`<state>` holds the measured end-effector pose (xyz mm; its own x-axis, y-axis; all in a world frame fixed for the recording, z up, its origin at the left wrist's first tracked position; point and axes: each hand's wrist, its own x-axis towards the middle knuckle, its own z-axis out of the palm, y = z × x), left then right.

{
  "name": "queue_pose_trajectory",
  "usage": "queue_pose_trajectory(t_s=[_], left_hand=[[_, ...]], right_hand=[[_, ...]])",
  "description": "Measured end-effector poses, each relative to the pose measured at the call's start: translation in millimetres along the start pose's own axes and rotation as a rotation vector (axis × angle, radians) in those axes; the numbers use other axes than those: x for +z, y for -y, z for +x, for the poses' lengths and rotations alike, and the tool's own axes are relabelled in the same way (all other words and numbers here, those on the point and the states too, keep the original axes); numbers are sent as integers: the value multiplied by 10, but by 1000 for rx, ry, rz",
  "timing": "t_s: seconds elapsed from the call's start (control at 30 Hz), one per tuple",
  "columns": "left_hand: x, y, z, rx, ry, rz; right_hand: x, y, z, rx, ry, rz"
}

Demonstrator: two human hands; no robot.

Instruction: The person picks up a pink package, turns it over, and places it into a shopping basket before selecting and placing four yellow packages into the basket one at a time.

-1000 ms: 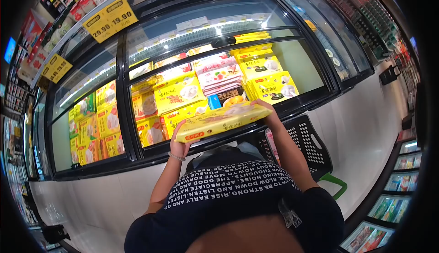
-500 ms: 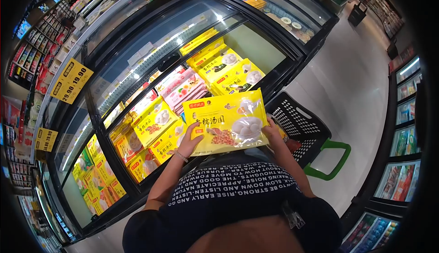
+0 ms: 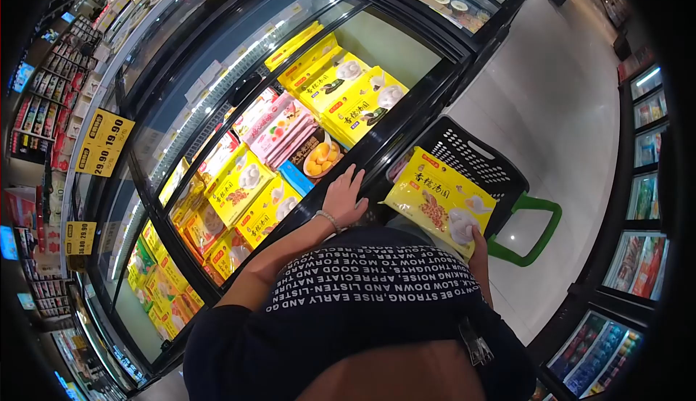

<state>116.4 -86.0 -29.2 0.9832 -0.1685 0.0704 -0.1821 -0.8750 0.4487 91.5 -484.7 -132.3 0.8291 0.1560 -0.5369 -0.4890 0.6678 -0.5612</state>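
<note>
A yellow bag of tangyuan [image 3: 444,201] is gripped at its lower right corner by my right hand [image 3: 478,250]. The bag slants over the black shopping basket [image 3: 475,158], covering much of its opening. My left hand [image 3: 344,196] has its fingers spread and holds nothing; it lies at the black front edge of the chest freezer [image 3: 377,156]. Just beyond those fingers, inside the freezer, sit a dark pack with yellow balls pictured on it [image 3: 322,158] and pink packs [image 3: 279,127].
More yellow bags [image 3: 370,104] fill the freezer's right end, and others [image 3: 243,183] lie on the left. Yellow price signs [image 3: 106,142] hang along its left side. The basket's green handle [image 3: 540,241] sticks out to the right. Glass-door freezers [image 3: 634,263] line the aisle's far right.
The yellow bag has moved right, from in front of me to over the basket. My left hand has let go of it and shifted to the freezer edge; my right hand still holds it.
</note>
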Motion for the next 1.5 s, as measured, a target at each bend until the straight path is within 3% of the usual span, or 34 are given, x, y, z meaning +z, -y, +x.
queue_pose_trajectory(t_s=[0.1,0.17,0.23,0.3,0.4,0.5,0.53,0.63,0.67,0.87,0.97,1.0,1.1,1.13,1.23,1.33,1.5], left_hand=[[-26,-16,9,2,-10,0],[-5,-3,22,21,-43,-22],[-26,-47,31,7,-38,-17],[24,-15,25,23,-61,-4],[54,-8,33,8,-55,-4],[51,-8,18,-2,-50,2],[42,-20,17,-5,-51,3],[32,-33,23,-15,-45,9],[37,-33,24,-18,-41,9],[-46,-42,51,-119,-59,-200],[-101,2,53,-131,-89,-325],[-108,3,51,-136,-89,-337],[-128,33,56,-150,-89,-363],[-115,44,58,-155,-93,-368],[-115,57,82,-171,-103,-395],[-101,94,86,-163,-110,-433],[-62,156,124,-187,-140,-532]], right_hand=[[-316,-90,183,-44,-118,-59],[-551,-216,390,-55,-306,-176],[-571,-290,532,-72,-470,-56],[-505,-337,647,-36,-504,154],[-228,-445,807,-32,-625,145],[-390,-608,1133,92,-462,105],[-239,-593,1139,19,-480,66],[5,-456,1210,196,-589,-647],[65,-467,1220,29,-513,-707],[227,-357,1336,291,-289,-557],[-127,-572,1550,268,-128,-411],[-82,-593,1548,211,-138,-648],[-68,-658,1426,305,-346,-801],[-110,-612,1431,387,-104,-1006],[-69,-694,1394,399,-278,-940],[58,-563,1384,427,-185,-845],[798,-159,1590,-6,-184,-780]])
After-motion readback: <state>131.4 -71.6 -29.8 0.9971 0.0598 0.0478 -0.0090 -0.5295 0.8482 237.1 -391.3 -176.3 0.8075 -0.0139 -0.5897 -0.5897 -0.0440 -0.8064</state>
